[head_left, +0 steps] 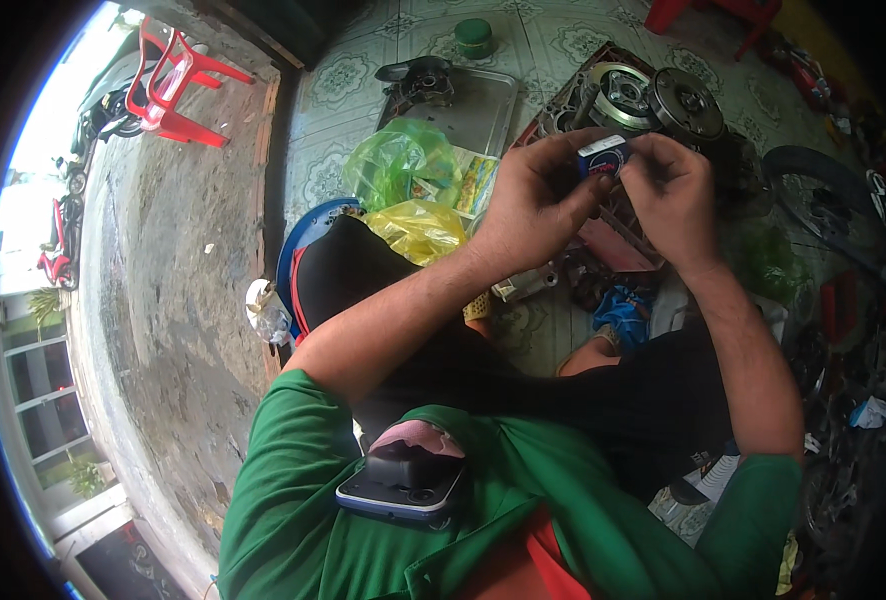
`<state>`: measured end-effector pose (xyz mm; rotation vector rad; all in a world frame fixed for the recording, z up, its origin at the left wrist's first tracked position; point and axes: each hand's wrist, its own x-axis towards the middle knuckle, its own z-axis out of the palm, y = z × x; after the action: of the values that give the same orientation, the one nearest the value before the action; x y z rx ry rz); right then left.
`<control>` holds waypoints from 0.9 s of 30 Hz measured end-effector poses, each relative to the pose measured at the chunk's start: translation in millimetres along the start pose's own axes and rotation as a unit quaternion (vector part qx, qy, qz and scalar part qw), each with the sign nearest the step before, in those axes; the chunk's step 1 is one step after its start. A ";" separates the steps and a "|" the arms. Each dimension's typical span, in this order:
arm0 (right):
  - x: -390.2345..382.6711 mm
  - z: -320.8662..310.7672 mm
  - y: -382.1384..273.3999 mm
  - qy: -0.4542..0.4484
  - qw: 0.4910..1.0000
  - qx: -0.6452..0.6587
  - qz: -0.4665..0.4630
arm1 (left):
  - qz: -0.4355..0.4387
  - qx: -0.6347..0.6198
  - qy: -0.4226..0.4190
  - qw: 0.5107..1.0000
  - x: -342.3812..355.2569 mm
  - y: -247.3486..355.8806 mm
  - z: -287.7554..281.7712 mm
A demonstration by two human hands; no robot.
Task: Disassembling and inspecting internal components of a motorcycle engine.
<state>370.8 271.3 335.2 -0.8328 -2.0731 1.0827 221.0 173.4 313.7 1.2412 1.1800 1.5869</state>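
A small dark blue box (601, 160) with a white edge is held up between my two hands, above the floor in front of me. Fingers and thumb of my left hand (541, 200) grip its left side. My right hand (675, 195) pinches it from the right, its fingertips at the top corner. Just beyond the hands lie greasy engine parts in a red crate (618, 240), among them a round metal flywheel-like disc (623, 92) and a darker drum-shaped part (687, 104).
A metal tray (483, 105) holds a dark casing (421, 82). Green (403, 165) and yellow plastic bags (418, 230) lie nearer me. A green round tub (473, 38) stands far off. Red chairs (178, 85) stand outside at left. Motorbike parts (863, 370) crowd the right.
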 end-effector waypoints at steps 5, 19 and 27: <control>1.7 -2.7 -11.5 -0.003 0.999 -0.029 -0.044 | -0.065 -0.055 0.040 0.996 2.2 2.0 -2.5; 3.5 -3.9 -13.8 -0.004 0.983 -0.137 -0.124 | -0.032 -0.034 0.044 0.998 1.7 -5.2 4.2; 2.9 1.4 -8.6 -0.013 0.971 -0.190 -0.142 | -0.052 0.016 0.037 0.998 2.2 -5.3 2.1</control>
<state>366.0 268.9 342.6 -0.6690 -2.3738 0.5525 222.8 177.3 309.3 1.1310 1.3012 1.5529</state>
